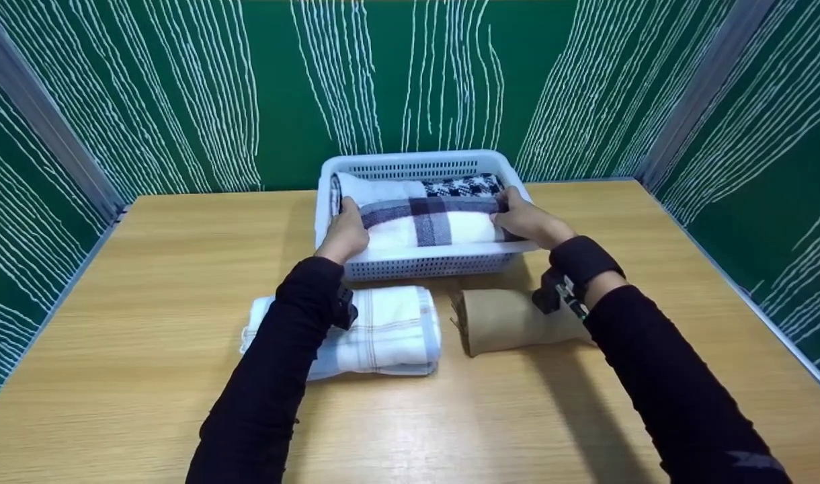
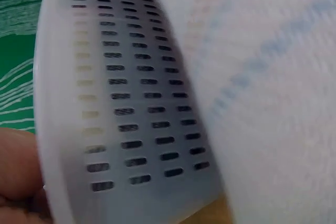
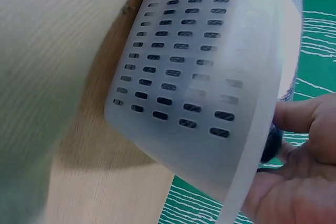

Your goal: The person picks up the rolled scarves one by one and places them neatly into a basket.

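Observation:
A folded plaid scarf (image 1: 433,222) in white, grey and dark purple lies along the front of a white plastic basket (image 1: 410,158). At the scarf's left end, my left hand (image 1: 345,232) grips it; in the left wrist view only part of that hand (image 2: 18,169) shows beside the basket wall (image 2: 126,82). My right hand (image 1: 529,220) holds the opposite end. The right wrist view has the right hand (image 3: 310,163) with thumb and fingers around dark cloth at the basket's rim. Behind the plaid scarf sit a white folded cloth (image 1: 376,191) and a black-and-white patterned cloth (image 1: 467,183).
In front of the basket, below my left forearm, lies a white folded cloth with pale stripes (image 1: 390,329). A tan fringed roll (image 1: 501,319) lies under my right wrist. Green walls with white lines (image 1: 275,101) border the wooden table (image 1: 215,249).

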Available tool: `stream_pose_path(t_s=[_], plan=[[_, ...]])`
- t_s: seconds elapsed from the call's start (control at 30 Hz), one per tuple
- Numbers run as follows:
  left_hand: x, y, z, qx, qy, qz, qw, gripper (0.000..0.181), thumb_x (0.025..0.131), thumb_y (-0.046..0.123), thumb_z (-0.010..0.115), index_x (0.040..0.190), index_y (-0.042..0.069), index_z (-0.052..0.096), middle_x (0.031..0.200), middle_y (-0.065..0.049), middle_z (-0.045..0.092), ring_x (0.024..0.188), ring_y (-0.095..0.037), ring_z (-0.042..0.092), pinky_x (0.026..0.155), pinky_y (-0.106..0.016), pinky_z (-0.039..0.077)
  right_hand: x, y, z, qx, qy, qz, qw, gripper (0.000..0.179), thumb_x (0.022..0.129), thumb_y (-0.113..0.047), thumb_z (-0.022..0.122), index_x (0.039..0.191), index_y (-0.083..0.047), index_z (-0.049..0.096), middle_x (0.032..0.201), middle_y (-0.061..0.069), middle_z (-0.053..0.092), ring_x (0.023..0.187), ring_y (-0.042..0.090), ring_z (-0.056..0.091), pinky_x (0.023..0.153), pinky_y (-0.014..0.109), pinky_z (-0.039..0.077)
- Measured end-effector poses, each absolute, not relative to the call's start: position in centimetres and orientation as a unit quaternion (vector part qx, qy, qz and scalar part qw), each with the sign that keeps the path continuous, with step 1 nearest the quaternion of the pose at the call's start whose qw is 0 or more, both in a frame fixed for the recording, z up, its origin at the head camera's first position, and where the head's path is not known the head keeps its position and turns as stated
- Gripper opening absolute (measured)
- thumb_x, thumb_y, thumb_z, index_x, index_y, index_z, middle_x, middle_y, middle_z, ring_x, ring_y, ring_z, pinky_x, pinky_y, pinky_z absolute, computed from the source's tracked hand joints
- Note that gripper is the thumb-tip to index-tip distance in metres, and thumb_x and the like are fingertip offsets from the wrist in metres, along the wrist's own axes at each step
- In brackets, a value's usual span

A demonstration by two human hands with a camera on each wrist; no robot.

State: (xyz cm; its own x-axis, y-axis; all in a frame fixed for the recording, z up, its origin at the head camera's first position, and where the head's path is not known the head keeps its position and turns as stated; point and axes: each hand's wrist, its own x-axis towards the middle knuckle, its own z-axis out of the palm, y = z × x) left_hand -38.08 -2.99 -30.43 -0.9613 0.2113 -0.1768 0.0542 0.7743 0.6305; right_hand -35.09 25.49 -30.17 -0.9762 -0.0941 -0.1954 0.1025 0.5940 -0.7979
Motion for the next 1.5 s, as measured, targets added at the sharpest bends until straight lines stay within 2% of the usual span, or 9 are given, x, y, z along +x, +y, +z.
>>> stream_pose_path(t_s=[0.13, 0.3, 0.6, 0.7, 0.8, 0.9, 1.03, 1.23, 1.5], plan=[[-37.5, -3.7, -29.4, 0.082, 0.936, 0.335, 0.068, 0.054, 0.098, -0.001, 0.033, 0.148, -0.002, 0.015, 0.136, -0.028, 0.040, 0.107, -0.035, 0.049, 0.087, -0.035, 0.041, -34.3, 25.7, -29.6, 0.015, 0.888, -0.449, 0.097, 0.049, 0.097, -0.009, 0.042, 0.140, 0.006, 0.021, 0.137, 0.030, 0.032, 0.120, 0.035, 0.037, 0.102, 0.043, 0.034], [-35.9, -6.8, -27.2, 0.124, 0.909, 0.399, 0.003, 0.048, 0.096, 0.001, 0.043, 0.141, -0.006, 0.029, 0.140, -0.027, 0.036, 0.128, -0.036, 0.038, 0.106, -0.043, 0.033, -32.5, 25.6, -28.2, 0.030, 0.892, -0.451, 0.027, 0.050, 0.097, -0.010, 0.044, 0.140, 0.007, 0.022, 0.131, 0.033, 0.039, 0.117, 0.039, 0.043, 0.098, 0.049, 0.039], [-30.4, -16.9, -27.0, 0.105, 0.897, 0.426, 0.061, 0.058, 0.098, 0.017, 0.045, 0.143, -0.012, 0.021, 0.143, -0.032, 0.030, 0.133, -0.044, 0.028, 0.106, -0.052, 0.029, -27.2, 22.5, -27.1, -0.025, 0.859, -0.501, -0.106, 0.034, 0.090, 0.006, 0.047, 0.123, 0.010, 0.042, 0.111, 0.024, 0.053, 0.097, 0.024, 0.051, 0.083, 0.029, 0.047], [-29.1, -19.2, -28.7, 0.074, 0.898, 0.419, 0.108, 0.065, 0.100, 0.025, 0.042, 0.145, -0.012, 0.014, 0.144, -0.034, 0.025, 0.130, -0.045, 0.030, 0.099, -0.051, 0.038, -25.6, 21.1, -27.8, -0.058, 0.839, -0.535, -0.080, 0.032, 0.087, 0.010, 0.047, 0.120, 0.012, 0.045, 0.107, 0.023, 0.055, 0.090, 0.017, 0.053, 0.077, 0.022, 0.048], [-28.3, -20.6, -30.8, 0.046, 0.890, 0.427, 0.152, 0.070, 0.101, 0.030, 0.039, 0.144, -0.016, 0.008, 0.145, -0.037, 0.019, 0.126, -0.046, 0.033, 0.089, -0.049, 0.046, -24.3, 19.7, -29.0, -0.066, 0.807, -0.587, -0.002, 0.037, 0.088, 0.008, 0.047, 0.124, 0.013, 0.044, 0.112, 0.023, 0.054, 0.097, 0.021, 0.054, 0.087, 0.028, 0.047], [-27.8, -20.8, -32.8, 0.015, 0.874, 0.450, 0.183, 0.070, 0.102, 0.031, 0.036, 0.143, -0.018, 0.006, 0.129, -0.036, 0.036, 0.099, -0.036, 0.051, 0.072, -0.039, 0.052, -23.6, 18.6, -30.7, -0.050, 0.794, -0.601, 0.079, 0.043, 0.093, -0.001, 0.048, 0.133, 0.011, 0.039, 0.124, 0.024, 0.050, 0.112, 0.030, 0.051, 0.100, 0.041, 0.040], [-27.4, -20.1, -34.9, -0.018, 0.851, 0.483, 0.203, 0.065, 0.102, 0.033, 0.035, 0.140, -0.017, 0.020, 0.101, -0.017, 0.048, 0.069, -0.017, 0.048, 0.055, -0.028, 0.046, -23.4, 17.3, -32.9, -0.009, 0.792, -0.591, 0.154, 0.055, 0.098, -0.018, 0.049, 0.142, 0.008, 0.029, 0.131, 0.026, 0.046, 0.120, 0.036, 0.045, 0.104, 0.048, 0.034], [-27.4, -18.7, -36.2, -0.028, 0.835, 0.511, 0.205, 0.054, 0.103, 0.036, 0.032, 0.128, -0.011, 0.040, 0.098, -0.011, 0.052, 0.084, -0.019, 0.052, 0.071, -0.029, 0.045, -23.8, 15.8, -35.5, 0.011, 0.755, -0.614, 0.229, 0.056, 0.103, -0.025, 0.039, 0.143, 0.011, 0.023, 0.132, 0.026, 0.043, 0.125, 0.039, 0.041, 0.105, 0.051, 0.033], [-27.5, -17.9, -36.4, -0.062, 0.803, 0.547, 0.229, 0.038, 0.105, 0.033, 0.028, 0.117, -0.001, 0.042, 0.094, -0.006, 0.050, 0.086, -0.017, 0.050, 0.079, -0.029, 0.041, -24.6, 14.0, -37.5, 0.061, 0.682, -0.697, 0.211, 0.048, 0.103, -0.014, 0.036, 0.141, 0.013, 0.025, 0.131, 0.028, 0.046, 0.119, 0.033, 0.047, 0.101, 0.050, 0.038]])
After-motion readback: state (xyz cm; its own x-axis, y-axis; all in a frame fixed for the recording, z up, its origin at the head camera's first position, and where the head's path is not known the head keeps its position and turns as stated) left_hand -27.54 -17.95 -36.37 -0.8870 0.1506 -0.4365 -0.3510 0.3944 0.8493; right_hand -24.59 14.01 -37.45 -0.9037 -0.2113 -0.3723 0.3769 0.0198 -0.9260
